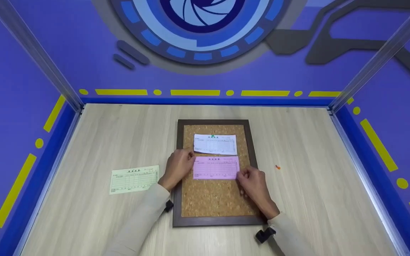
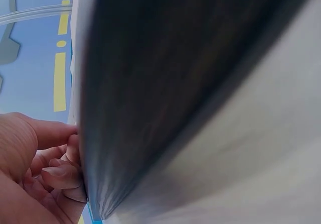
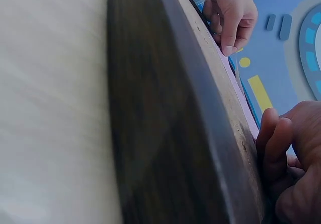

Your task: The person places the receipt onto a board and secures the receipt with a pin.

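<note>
A pink printed paper slip [image 1: 215, 168] lies on a cork board [image 1: 219, 199] with a dark frame. My left hand [image 1: 177, 168] pinches the slip's left edge near its upper corner. At the lower right corner, my right hand [image 1: 255, 185] pinches the same slip. Just above it, a white printed slip [image 1: 215, 145] hangs from a green pushpin [image 1: 213, 135] at its top edge. In the left wrist view the dark frame [image 2: 145, 73] hides the papers. The right wrist view shows a thin strip of the pink slip [image 3: 241, 91] between both hands.
A pale green printed slip [image 1: 132, 180] lies on the wooden table [image 1: 84, 220], left of the board and partly behind the left forearm. A small orange pushpin [image 1: 278, 166] sits on the table to the board's right. Blue-purple panels [image 1: 205, 80] enclose the back and sides.
</note>
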Tool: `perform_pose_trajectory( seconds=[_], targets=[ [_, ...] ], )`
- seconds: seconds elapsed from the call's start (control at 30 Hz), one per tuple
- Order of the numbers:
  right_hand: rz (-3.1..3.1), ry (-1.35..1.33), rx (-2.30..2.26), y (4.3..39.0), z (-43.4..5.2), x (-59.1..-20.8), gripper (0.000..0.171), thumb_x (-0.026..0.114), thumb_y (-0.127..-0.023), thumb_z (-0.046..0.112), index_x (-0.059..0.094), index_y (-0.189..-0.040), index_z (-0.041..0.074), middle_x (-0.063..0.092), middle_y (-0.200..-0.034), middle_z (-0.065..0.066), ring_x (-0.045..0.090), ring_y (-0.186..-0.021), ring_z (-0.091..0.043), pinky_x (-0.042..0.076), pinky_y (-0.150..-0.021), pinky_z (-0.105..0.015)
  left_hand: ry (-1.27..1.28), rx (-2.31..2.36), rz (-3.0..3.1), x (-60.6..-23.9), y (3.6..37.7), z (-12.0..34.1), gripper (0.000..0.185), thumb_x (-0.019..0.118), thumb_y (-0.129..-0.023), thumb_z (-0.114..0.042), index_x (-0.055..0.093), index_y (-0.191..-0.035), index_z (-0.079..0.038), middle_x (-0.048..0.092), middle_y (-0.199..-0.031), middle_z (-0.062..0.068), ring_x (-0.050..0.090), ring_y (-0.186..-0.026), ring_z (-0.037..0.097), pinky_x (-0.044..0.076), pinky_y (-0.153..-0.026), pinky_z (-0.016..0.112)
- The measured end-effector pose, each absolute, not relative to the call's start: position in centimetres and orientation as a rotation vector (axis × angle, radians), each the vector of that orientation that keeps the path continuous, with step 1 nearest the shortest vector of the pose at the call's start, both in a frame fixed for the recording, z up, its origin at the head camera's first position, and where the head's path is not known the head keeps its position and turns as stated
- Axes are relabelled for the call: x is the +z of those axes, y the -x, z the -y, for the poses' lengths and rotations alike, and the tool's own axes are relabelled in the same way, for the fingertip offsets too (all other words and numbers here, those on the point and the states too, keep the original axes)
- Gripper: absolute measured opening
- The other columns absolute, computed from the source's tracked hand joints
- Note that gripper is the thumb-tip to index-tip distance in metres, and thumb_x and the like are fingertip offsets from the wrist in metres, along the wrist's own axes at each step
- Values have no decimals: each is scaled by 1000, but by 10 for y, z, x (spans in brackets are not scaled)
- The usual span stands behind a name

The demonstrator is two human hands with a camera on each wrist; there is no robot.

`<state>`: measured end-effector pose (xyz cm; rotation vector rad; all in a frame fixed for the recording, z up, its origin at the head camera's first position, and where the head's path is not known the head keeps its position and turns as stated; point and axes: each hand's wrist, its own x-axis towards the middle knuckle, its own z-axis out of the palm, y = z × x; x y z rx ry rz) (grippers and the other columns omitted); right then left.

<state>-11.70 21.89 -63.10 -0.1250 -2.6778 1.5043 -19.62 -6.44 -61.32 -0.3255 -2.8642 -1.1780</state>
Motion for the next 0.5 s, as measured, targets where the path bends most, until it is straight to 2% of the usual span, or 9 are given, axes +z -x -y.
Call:
perform_pose_trajectory(
  seconds=[0.5],
  targets=[
    [2677, 147, 1499, 117, -217, -632, 18, 68, -97, 5, 64, -80, 8, 61, -58, 0, 58, -38, -13, 45, -33, -27, 353, -1100, 2861, -614, 196, 63, 16, 73, -101, -3, 71, -86, -9, 66, -74, -2, 54, -65, 12, 40, -55, 28]
  ],
)
